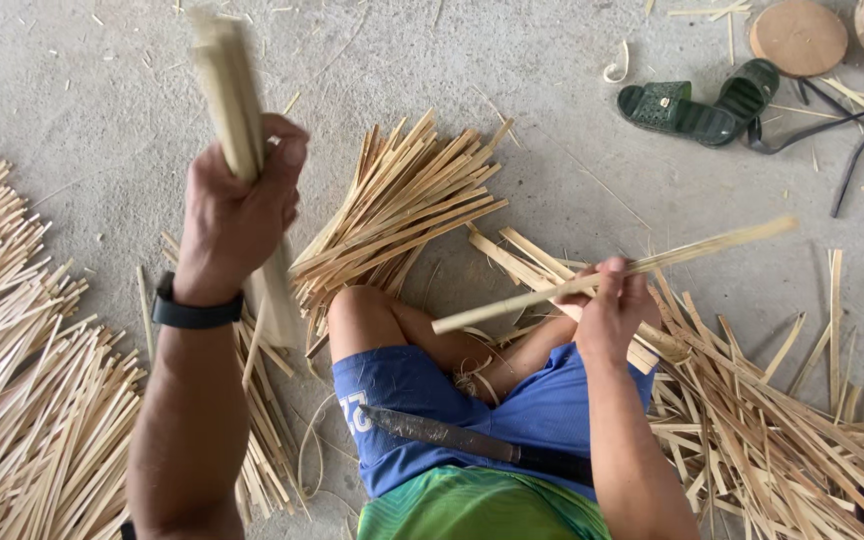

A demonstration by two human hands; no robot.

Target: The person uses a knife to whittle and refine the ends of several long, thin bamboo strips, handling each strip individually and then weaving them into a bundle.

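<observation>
Above the lap — left hand [237,215] raised, fisted round bamboo strips [232,100].

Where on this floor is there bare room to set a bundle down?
Bare concrete floor lies beyond the middle strip pile, left of the green sandals. A smaller patch sits between the left heap and that pile. Crowded: both sides of the knees, right heap.

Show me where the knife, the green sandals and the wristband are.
knife [432,432], head view, middle of the blade lying across the lap.
green sandals [697,105], head view, strap of the nearer sandal on the floor.
wristband [195,313], head view, band on the left wrist.
</observation>
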